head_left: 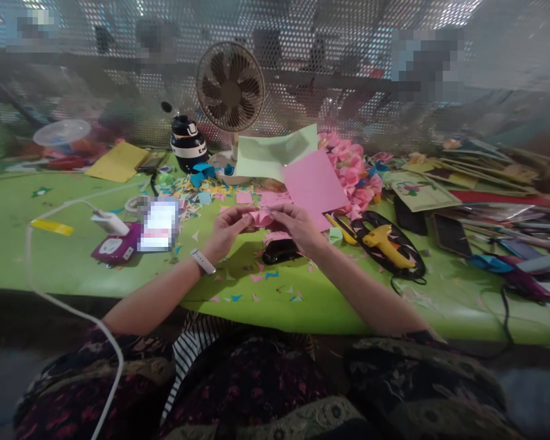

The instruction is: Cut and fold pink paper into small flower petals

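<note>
A small folded piece of pink paper is held between my two hands above the green table. My left hand, with a white band on its wrist, pinches the paper's left side. On the right side, the fingers of my right hand close on the same piece. Just behind them lie pink sheets, a pale green sheet and small pink squares. A dark glossy object rests below my right hand. Pink paper flowers are heaped behind to the right.
A fan and a black bottle stand at the back. To the left are a lit phone, a purple power socket and a white cable. A yellow glue gun and a cutter lie right.
</note>
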A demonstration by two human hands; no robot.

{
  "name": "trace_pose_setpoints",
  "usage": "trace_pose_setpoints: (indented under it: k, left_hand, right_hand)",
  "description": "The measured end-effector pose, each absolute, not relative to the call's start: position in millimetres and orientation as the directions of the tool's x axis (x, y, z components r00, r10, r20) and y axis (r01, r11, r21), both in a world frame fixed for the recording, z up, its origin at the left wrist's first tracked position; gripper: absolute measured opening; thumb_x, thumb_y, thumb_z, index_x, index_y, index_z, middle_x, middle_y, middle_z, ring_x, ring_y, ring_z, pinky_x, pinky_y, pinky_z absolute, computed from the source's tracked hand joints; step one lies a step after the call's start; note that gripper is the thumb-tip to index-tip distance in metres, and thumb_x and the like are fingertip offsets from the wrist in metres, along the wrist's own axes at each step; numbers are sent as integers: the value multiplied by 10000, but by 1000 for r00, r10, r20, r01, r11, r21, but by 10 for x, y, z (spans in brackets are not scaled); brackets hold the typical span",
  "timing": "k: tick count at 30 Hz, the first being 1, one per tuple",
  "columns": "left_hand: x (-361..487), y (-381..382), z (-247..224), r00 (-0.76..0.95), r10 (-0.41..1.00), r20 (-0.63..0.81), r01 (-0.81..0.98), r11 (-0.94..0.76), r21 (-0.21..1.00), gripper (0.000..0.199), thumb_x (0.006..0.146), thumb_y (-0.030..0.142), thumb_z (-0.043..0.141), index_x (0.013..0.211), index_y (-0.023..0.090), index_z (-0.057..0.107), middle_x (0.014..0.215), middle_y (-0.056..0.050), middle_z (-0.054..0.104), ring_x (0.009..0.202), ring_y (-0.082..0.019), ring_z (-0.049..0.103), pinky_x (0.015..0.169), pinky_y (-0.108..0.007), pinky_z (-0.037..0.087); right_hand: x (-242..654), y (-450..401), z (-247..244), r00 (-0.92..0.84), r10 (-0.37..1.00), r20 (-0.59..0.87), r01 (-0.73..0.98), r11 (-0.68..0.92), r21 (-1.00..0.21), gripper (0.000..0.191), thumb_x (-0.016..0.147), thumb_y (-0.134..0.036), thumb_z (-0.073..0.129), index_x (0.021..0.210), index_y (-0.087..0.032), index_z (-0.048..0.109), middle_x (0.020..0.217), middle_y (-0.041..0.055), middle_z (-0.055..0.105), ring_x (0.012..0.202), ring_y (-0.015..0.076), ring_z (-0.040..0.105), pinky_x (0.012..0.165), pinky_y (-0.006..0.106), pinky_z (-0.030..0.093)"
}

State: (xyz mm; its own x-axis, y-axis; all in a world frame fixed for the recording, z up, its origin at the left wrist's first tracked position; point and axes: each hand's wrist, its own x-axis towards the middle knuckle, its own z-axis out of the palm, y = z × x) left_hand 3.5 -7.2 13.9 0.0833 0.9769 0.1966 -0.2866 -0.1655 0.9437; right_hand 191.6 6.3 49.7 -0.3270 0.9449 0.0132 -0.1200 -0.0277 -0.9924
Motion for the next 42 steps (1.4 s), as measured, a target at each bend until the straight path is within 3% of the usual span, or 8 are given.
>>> trace_pose_setpoints:
  k: [4, 8, 42]
  left_hand:
    - [-6, -74, 186, 156, 971, 182, -376, -112, 920, 415, 761, 334, 732, 1153, 212, 669, 877, -26, 746, 788, -175, 737, 730, -313, 608]
    - [-40, -54, 188, 163, 974, 158, -398, -82, 914, 385, 779, 346, 695, 1134, 196, 678, 876, -44, 756, 806, -195, 744, 751, -344, 605]
    - [-18, -73, 226, 119, 979, 165, -454, -94, 886, 261, 724, 344, 775, 923, 178, 745, 804, -29, 750, 730, -138, 719, 667, -253, 603]
  right_hand:
    - [1918, 125, 505, -267, 949, -168, -275, -242, -931, 33, 822, -151, 674, 796, -170, 669, 646, -39, 657, 532, 52, 599, 557, 169, 519]
    - [1915, 151, 526, -278, 930, -242, -351, -332, -876, 75, 796, -117, 673, 739, -157, 645, 601, -44, 640, 495, 51, 589, 515, 156, 508]
    - [1921, 156, 482, -291, 917, -272, -356, -368, -859, 68, 825, -103, 652, 774, -144, 669, 590, -26, 667, 474, 60, 588, 488, 159, 498]
